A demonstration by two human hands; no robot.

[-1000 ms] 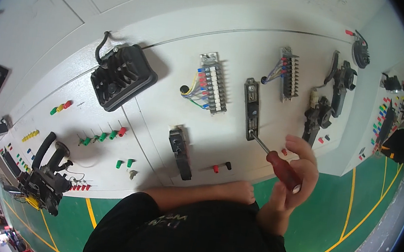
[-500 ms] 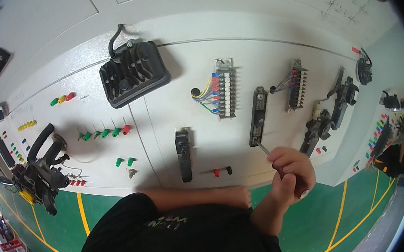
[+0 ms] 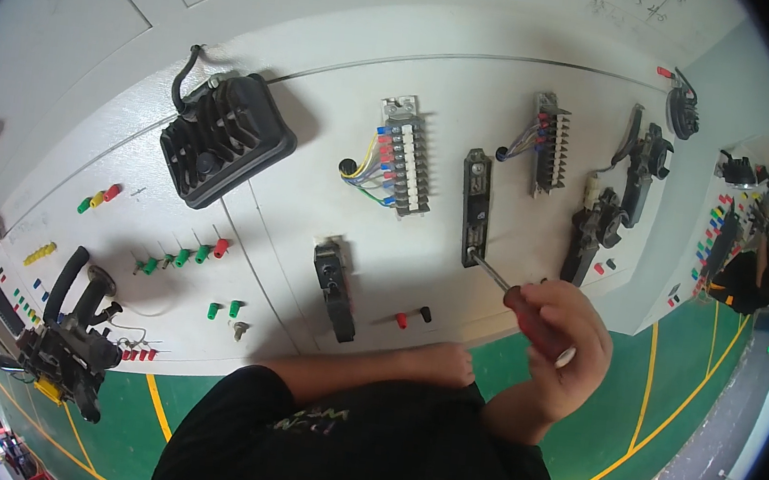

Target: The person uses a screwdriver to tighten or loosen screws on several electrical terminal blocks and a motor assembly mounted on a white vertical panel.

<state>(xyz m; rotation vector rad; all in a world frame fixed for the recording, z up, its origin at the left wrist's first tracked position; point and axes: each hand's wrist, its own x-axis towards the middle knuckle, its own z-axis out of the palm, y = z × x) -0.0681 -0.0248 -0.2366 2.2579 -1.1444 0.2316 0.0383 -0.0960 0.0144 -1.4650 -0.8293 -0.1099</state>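
Note:
My right hand [image 3: 584, 341] is closed round the dark red handle of a screwdriver [image 3: 530, 318]. Its thin metal shaft slants up and left, and the tip meets the lower end of a narrow black strip-shaped fitting [image 3: 477, 211] fixed to the white panel [image 3: 318, 157]. Whether the tip sits in a screw slot is too small to tell. Bent across my front, my left forearm ends in my left hand [image 3: 448, 364] at the panel's near edge. That hand's fingers are curled, and what they hold, if anything, is hidden.
Two wired terminal blocks [image 3: 407, 167] [image 3: 552, 147] flank the strip. A finned black unit [image 3: 225, 138] stands out at upper left; a black switch-like part [image 3: 334, 289] lies nearer. Black lever assemblies [image 3: 75, 337] [image 3: 594, 228] and coloured sockets [image 3: 183, 257] project too. Green floor [image 3: 615, 380] shows below.
My right hand's grip on the screwdriver has shifted, baring more of the red handle. The tip stays at the strip's lower end. The whole scene has slid slightly left in view.

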